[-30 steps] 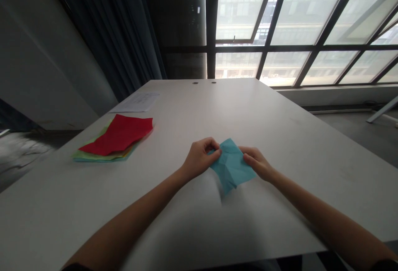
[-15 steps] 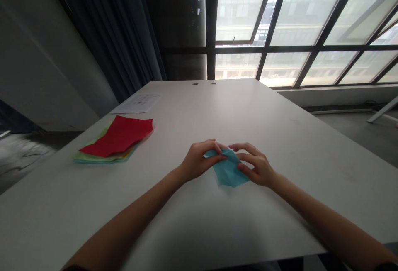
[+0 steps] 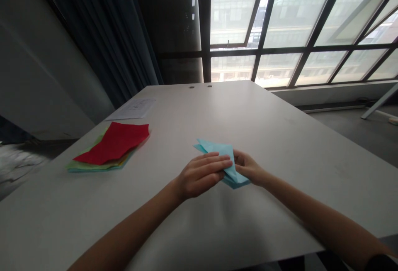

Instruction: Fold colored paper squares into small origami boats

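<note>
A folded light-blue sheet of paper [image 3: 226, 150] is held a little above the near part of the table. Two pointed flaps of it stick out to the upper left, and a layered corner hangs at the lower right. My left hand [image 3: 203, 173] lies across its front, fingers close together and pressed on the folds. On the right side, my right hand [image 3: 248, 167] grips the paper's edge with curled fingers, some of them hidden behind it.
On the white table [image 3: 280, 150], to the left, lies a stack of coloured paper with a red sheet [image 3: 115, 142] on top. A printed white sheet [image 3: 132, 109] lies behind it. A dark curtain [image 3: 102, 26] hangs at the back left, and windows [image 3: 233, 9] fill the back right.
My left hand has moved from pinching the paper's top edge to lying over its front. The paper has turned, so pointed flaps now show at the upper left.
</note>
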{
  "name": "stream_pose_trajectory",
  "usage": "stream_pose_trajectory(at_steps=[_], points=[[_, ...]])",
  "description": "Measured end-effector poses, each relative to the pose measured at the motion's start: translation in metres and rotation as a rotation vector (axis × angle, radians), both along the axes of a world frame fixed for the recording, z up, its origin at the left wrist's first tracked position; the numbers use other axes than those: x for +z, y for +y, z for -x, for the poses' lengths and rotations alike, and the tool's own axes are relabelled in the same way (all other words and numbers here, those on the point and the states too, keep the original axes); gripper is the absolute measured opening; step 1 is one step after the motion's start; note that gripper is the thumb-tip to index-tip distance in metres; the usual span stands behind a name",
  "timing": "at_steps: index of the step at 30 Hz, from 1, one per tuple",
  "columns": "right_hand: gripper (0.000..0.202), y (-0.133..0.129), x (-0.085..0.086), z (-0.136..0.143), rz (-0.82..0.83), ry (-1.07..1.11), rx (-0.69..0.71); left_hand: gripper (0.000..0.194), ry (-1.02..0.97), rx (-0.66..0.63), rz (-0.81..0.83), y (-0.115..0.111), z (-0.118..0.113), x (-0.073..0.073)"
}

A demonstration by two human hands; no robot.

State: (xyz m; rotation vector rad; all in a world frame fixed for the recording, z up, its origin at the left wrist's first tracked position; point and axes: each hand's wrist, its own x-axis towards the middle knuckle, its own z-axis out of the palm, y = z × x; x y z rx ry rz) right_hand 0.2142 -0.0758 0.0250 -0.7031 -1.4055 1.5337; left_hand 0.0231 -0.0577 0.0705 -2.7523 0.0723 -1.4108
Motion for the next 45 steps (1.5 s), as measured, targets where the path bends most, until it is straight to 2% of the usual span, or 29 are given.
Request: stream_pose_trajectory(at_steps=[2,5,8,14,20,24,27,32,34,40,45], points=[[0.047,0.001,-0.002,0.0,0.064,0.024,-0.049,0.011,-0.011,0.02,0.009,0.004,0.0,-0.003],[0.046,0.007,-0.002,-0.003,0.154,0.091,-0.219,0.012,-0.043,0.095,0.034,0.013,0.002,-0.007],[0.042,0.013,0.001,-0.01,0.177,0.19,-0.321,0.015,-0.075,0.18,0.067,0.024,0.005,-0.013],[0.023,0.013,0.008,-0.02,0.261,0.176,-0.301,0.013,-0.045,0.197,0.119,0.034,0.007,-0.02],[0.026,0.011,0.011,-0.022,0.337,0.115,-0.137,0.014,-0.01,0.164,0.134,0.034,0.008,-0.02],[0.024,0.013,0.009,-0.023,0.347,0.175,-0.165,0.012,0.0,0.166,0.128,0.035,0.009,-0.021],[0.034,0.013,0.009,-0.024,0.339,0.238,-0.222,0.012,-0.018,0.182,0.144,0.036,0.008,-0.022],[0.072,0.011,0.011,-0.024,0.261,0.274,-0.206,0.011,-0.072,0.229,0.174,0.038,0.008,-0.025],[0.076,0.011,0.01,-0.023,0.224,0.265,-0.227,0.012,-0.088,0.233,0.183,0.039,0.008,-0.025],[0.069,0.013,0.004,-0.018,0.172,0.261,-0.314,0.013,-0.131,0.235,0.219,0.038,0.006,-0.024],[0.047,0.019,0.0,-0.022,0.254,0.309,-0.331,0.012,-0.146,0.231,0.238,0.036,0.005,-0.024]])
